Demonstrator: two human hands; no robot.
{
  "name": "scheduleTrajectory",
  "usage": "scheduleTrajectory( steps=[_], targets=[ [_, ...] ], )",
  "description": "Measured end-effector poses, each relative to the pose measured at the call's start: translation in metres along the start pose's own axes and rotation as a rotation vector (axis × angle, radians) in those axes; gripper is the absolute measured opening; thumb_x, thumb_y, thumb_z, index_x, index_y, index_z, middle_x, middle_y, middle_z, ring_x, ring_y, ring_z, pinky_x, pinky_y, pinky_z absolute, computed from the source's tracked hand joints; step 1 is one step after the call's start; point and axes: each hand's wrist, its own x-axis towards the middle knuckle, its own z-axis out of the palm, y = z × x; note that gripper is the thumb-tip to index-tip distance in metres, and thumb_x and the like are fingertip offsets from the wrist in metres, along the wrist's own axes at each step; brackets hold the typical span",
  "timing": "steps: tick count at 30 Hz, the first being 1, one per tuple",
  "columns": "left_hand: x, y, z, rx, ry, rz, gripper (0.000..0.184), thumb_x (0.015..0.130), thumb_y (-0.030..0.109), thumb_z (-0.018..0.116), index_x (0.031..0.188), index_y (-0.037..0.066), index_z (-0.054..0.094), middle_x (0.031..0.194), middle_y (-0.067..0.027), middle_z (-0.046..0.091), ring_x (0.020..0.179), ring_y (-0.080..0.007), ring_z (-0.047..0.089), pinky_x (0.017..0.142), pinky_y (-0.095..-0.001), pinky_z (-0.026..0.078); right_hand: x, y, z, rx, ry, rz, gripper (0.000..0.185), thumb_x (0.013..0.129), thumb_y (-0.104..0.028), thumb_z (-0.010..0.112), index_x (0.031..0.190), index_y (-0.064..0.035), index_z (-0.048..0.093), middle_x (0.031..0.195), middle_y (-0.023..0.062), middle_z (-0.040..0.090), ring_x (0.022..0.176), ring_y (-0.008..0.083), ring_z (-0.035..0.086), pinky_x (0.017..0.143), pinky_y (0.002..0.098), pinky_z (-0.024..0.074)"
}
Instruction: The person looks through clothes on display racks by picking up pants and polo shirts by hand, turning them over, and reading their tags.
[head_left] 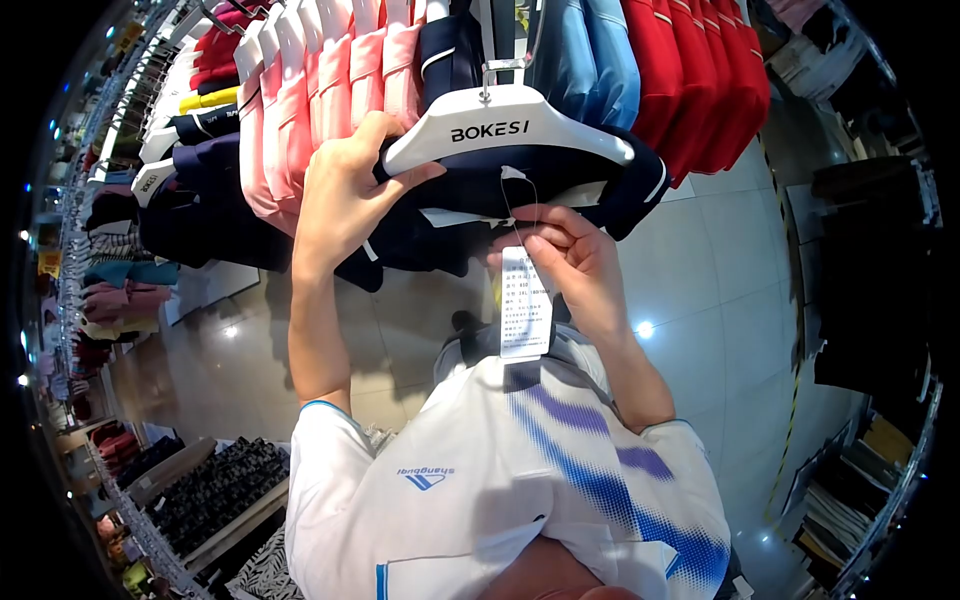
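A navy polo shirt (pixel 640 195) hangs on a white hanger (pixel 500 122) printed "BOKESI", at the top middle of the view. My left hand (pixel 345 190) is closed on the left end of the hanger and the shirt's shoulder, thumb in front, the other fingers partly hidden behind. Below the collar, my right hand (pixel 575 255) pinches the top of a white hang tag (pixel 525 310) with rows of small print. A thin string loop runs from the tag up to the shirt's collar. The printed side faces me.
Behind the hanger stands a rack of pink shirts (pixel 330 75), light blue shirts (pixel 600 60) and red shirts (pixel 690 80). More garments line the left side. Folded dark clothes (pixel 220 495) lie on a low shelf at lower left. Pale tiled floor (pixel 690 300) shows to the right.
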Motion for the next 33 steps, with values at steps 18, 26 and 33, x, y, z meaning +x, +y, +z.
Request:
scheduleTrajectory(
  steps=[18, 26, 33],
  targets=[
    [-0.016, -0.002, -0.008, 0.061, -0.021, -0.051, 0.028, 0.075, 0.010, 0.077, 0.092, -0.001, 0.058, 0.078, -0.0114, 0.067, 0.073, -0.0183, 0.067, 0.067, -0.0265, 0.048, 0.022, -0.015, 0.005, -0.083, 0.061, -0.405, 0.020, 0.095, 0.000, 0.048, 0.114, 0.0048, 0.050, 0.101, 0.0153, 0.066, 0.096, 0.0238, 0.067, 0.084, 0.0298, 0.0534],
    [-0.020, 0.000, -0.006, 0.062, 0.024, 0.059, 0.035, 0.074, 0.024, 0.078, 0.080, 0.002, 0.051, 0.065, -0.0119, 0.060, 0.052, -0.0267, 0.057, 0.049, -0.0322, 0.040, 0.031, -0.011, 0.011, -0.499, 0.114, -1.077, 0.020, 0.086, 0.013, 0.053, 0.104, 0.0048, 0.056, 0.092, 0.0180, 0.068, 0.087, 0.0268, 0.069, 0.078, 0.0322, 0.0560],
    [-0.020, 0.003, -0.006, 0.019, 0.006, 0.079, 0.036, 0.075, 0.025, 0.077, 0.081, 0.002, 0.051, 0.063, -0.0119, 0.058, 0.049, -0.0255, 0.054, 0.047, -0.0328, 0.039, 0.040, -0.008, 0.016, -0.765, 0.154, -1.294, 0.018, 0.077, 0.012, 0.062, 0.093, 0.0039, 0.057, 0.087, 0.0170, 0.069, 0.079, 0.0258, 0.066, 0.071, 0.0318, 0.0548]
  ],
)
